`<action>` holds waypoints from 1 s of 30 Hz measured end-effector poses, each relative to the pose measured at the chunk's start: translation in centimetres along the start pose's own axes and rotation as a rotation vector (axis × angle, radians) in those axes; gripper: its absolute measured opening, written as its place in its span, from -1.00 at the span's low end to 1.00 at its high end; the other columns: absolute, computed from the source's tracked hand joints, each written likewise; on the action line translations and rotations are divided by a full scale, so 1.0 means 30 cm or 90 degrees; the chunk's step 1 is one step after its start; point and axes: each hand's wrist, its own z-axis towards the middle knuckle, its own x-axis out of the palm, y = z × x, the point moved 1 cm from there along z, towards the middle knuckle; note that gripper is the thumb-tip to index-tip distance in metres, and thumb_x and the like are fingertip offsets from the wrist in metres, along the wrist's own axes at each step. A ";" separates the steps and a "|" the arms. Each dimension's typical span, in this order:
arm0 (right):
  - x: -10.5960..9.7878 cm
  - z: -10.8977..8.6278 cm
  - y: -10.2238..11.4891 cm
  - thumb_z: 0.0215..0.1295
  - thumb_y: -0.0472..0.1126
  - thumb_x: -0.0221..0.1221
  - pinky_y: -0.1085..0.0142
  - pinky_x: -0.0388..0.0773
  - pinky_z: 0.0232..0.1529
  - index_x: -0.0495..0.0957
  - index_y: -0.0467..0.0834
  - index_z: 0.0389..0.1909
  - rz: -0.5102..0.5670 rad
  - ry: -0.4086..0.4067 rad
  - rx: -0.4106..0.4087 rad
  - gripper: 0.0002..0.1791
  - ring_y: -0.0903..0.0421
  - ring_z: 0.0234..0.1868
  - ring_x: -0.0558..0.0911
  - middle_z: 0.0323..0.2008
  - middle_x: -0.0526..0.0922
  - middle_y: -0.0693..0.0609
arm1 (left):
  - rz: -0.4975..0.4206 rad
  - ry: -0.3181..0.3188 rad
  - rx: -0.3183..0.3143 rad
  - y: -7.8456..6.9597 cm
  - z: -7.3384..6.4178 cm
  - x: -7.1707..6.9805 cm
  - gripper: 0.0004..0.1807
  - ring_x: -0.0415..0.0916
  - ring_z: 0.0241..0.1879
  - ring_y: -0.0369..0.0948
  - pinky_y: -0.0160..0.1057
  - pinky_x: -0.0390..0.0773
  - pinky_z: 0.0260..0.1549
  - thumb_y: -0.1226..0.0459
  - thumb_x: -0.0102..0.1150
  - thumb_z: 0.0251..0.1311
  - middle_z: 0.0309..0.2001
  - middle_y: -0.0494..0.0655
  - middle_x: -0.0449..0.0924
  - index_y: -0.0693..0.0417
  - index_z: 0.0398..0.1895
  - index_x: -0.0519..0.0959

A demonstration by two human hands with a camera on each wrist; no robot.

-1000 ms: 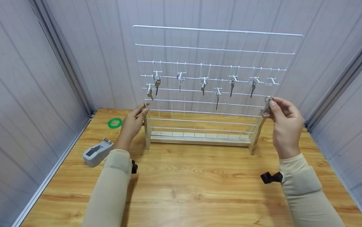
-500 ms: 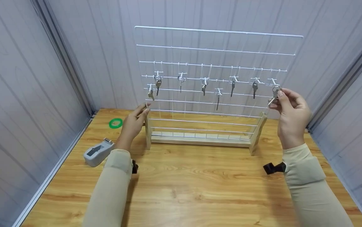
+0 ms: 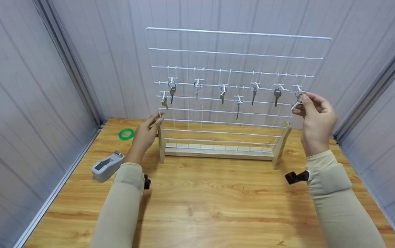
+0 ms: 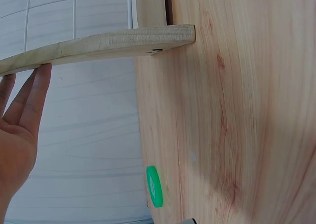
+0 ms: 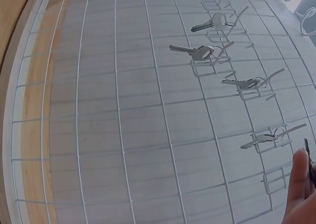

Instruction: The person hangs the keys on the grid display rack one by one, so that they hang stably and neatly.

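In the head view, a white wire grid rack stands in a wooden base. Keys on rings, such as one key, hang from several of its hooks. My right hand pinches a key by its ring end, right at the far-right hook; whether the ring is over the hook cannot be made out. At the rack's left side, my left hand holds the wooden upright; the left wrist view shows its fingers reaching the wood, with the tips hidden.
A grey tape dispenser and a green tape ring lie on the wooden table to the left of the rack. Panelled walls close in the back and both sides.
My right hand has carried its key up and slightly rightward, from beside the right upright to the far-right hook. My left hand keeps its place on the rack.
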 end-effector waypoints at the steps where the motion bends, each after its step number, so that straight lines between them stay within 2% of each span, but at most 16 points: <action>1: -0.001 0.003 -0.002 0.34 -0.42 0.40 0.39 0.75 -0.50 0.69 -0.38 -0.13 -0.004 0.000 0.001 -0.85 0.11 -0.51 0.71 -0.36 0.75 -0.13 | 0.000 0.000 0.000 0.000 0.000 0.000 -0.37 0.51 0.47 0.19 0.10 0.77 0.22 -0.29 0.04 0.52 0.58 0.03 0.43 -0.41 0.56 0.44; 8: -0.006 0.023 -0.011 0.36 -0.37 0.41 0.40 0.76 -0.49 0.69 -0.34 -0.12 -0.040 0.004 0.014 -0.84 0.12 -0.50 0.70 -0.35 0.72 -0.10 | -0.004 0.002 -0.006 0.006 0.000 -0.002 -0.36 0.46 0.50 0.23 0.13 0.75 0.25 -0.26 0.03 0.53 0.61 0.05 0.38 -0.39 0.58 0.41; 15: -0.021 0.041 -0.051 0.33 -0.38 0.43 0.41 0.77 -0.47 0.67 -0.32 -0.11 -0.056 0.015 0.038 -0.81 0.15 -0.50 0.75 -0.35 0.79 -0.06 | 0.010 -0.006 0.001 0.020 -0.006 0.002 -0.37 0.48 0.49 0.20 0.12 0.77 0.22 -0.29 0.01 0.52 0.58 0.02 0.43 -0.44 0.58 0.41; 18: -0.050 0.034 -0.078 0.33 -0.37 0.44 0.41 0.77 -0.47 0.66 -0.29 -0.10 -0.081 0.012 0.066 -0.80 0.16 -0.51 0.76 -0.34 0.81 -0.03 | 0.005 -0.006 0.000 0.021 -0.009 0.005 -0.38 0.48 0.49 0.18 0.10 0.78 0.22 -0.31 0.01 0.51 0.57 0.00 0.45 -0.47 0.55 0.44; 23: -0.104 -0.009 -0.114 0.38 -0.35 0.41 0.40 0.75 -0.50 0.64 -0.23 -0.10 -0.112 0.007 0.108 -0.84 0.17 -0.53 0.73 -0.37 0.80 0.04 | 0.005 -0.006 0.011 0.012 -0.006 0.010 -0.36 0.48 0.49 0.19 0.11 0.78 0.21 -0.28 0.02 0.53 0.56 0.01 0.46 -0.36 0.56 0.45; 26: -0.127 -0.050 -0.124 0.43 -0.30 0.39 0.41 0.75 -0.47 0.61 -0.21 -0.06 -0.152 0.027 0.136 -0.82 0.18 -0.50 0.72 -0.37 0.79 0.07 | 0.011 -0.010 0.012 0.004 -0.006 0.010 -0.37 0.49 0.48 0.19 0.12 0.78 0.20 -0.23 0.02 0.57 0.56 0.03 0.45 -0.32 0.59 0.41; 30: -0.146 -0.120 -0.124 0.53 -0.15 0.31 0.41 0.77 -0.33 0.56 -0.16 0.07 -0.297 0.109 0.152 -0.75 0.22 -0.39 0.72 -0.30 0.77 0.18 | 0.018 -0.025 0.008 -0.005 -0.010 0.012 -0.37 0.53 0.45 0.17 0.11 0.79 0.18 -0.21 0.01 0.59 0.55 0.05 0.47 -0.32 0.61 0.39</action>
